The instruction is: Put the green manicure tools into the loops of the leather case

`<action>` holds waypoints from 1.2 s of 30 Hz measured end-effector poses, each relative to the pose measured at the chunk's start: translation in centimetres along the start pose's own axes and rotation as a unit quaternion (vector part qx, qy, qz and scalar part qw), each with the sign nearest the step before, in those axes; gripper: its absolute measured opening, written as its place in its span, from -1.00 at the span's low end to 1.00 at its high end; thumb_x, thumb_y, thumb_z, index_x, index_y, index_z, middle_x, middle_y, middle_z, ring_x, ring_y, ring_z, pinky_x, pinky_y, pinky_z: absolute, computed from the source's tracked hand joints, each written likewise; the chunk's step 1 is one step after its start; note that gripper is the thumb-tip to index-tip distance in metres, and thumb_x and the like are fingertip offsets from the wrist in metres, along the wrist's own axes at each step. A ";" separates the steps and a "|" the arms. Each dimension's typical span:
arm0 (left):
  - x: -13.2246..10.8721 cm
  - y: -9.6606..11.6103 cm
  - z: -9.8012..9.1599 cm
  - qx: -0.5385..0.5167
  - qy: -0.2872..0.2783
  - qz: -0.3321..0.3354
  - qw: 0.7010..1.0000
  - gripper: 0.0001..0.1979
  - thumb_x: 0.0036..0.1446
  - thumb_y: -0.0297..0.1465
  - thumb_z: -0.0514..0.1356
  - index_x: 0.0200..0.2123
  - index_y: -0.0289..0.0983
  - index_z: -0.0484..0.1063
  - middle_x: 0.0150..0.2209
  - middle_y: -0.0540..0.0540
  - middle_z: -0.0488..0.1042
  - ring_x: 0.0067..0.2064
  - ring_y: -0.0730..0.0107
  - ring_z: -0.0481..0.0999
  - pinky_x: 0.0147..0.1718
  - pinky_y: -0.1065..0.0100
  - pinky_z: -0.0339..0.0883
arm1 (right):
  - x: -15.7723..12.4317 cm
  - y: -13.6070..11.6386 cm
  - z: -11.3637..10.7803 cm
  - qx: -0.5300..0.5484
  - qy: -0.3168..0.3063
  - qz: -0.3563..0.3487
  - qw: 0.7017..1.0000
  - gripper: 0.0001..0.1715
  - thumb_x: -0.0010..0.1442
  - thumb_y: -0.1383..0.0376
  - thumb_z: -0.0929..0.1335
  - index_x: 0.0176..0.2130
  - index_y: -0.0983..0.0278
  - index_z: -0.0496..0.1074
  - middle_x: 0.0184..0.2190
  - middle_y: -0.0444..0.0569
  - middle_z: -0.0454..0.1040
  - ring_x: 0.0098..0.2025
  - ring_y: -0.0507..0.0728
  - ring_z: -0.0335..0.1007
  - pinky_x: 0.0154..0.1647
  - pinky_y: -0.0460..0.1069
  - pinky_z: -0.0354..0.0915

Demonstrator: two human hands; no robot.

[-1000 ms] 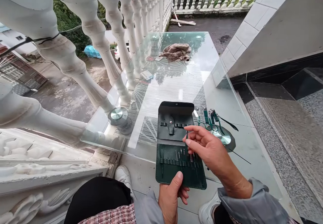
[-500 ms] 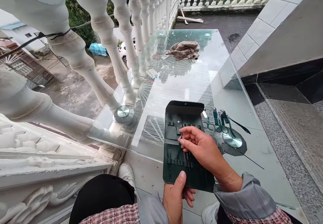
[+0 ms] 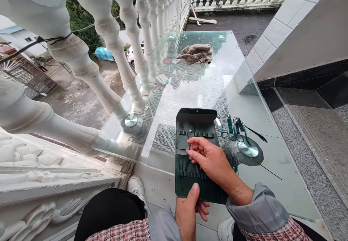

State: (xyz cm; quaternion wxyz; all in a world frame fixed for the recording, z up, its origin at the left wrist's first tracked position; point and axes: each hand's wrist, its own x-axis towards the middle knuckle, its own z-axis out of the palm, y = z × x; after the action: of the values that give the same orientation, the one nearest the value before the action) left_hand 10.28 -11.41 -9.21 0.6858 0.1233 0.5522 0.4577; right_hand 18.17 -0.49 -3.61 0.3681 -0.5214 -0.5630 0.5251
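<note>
A dark green manicure case (image 3: 194, 195) lies unfolded, its lower end gripped by my left hand (image 3: 187, 210) with the thumb on top. Over the middle of the case, my right hand (image 3: 208, 161) pinches a thin manicure tool (image 3: 189, 146) between thumb and fingertips. Most of that tool is hidden by the fingers or blends with the dark leather. Several slim metal tools (image 3: 182, 174) sit in the lower row of loops. Beyond my right hand, on the glass, lie green-handled scissors (image 3: 223, 134), nail clippers (image 3: 229, 123) and a dark slender tool (image 3: 255, 132).
The glass table (image 3: 201, 85) stretches ahead on round metal-capped supports (image 3: 133, 123). A crumpled brown cloth (image 3: 197, 53) lies at its far end. White balusters (image 3: 119, 56) line the left side; granite steps (image 3: 304, 132) are at the right.
My right hand and the pinched tool have shifted slightly left and toward the case's left column. The view has turned a little; my left hand keeps its hold on the case.
</note>
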 end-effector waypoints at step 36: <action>0.4 -0.5 -0.3 -0.011 0.023 0.015 1.000 -0.39 -0.19 0.12 0.26 -0.41 -0.36 0.36 -0.69 -0.04 0.39 -0.65 0.47 0.30 -0.71 0.45 0.10 | -0.2 0.2 -0.5 -0.298 -0.069 -0.198 0.931 -0.76 0.20 0.42 0.23 -0.28 0.24 0.47 -0.33 -0.04 0.41 -0.24 0.09 0.32 -0.19 0.01 0.30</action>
State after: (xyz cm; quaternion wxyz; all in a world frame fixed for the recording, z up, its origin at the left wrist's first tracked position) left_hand 10.30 -11.51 -9.92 0.6672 0.1134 0.5610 0.4767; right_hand 18.68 -0.61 -3.70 0.2527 -0.4474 -0.8094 0.2844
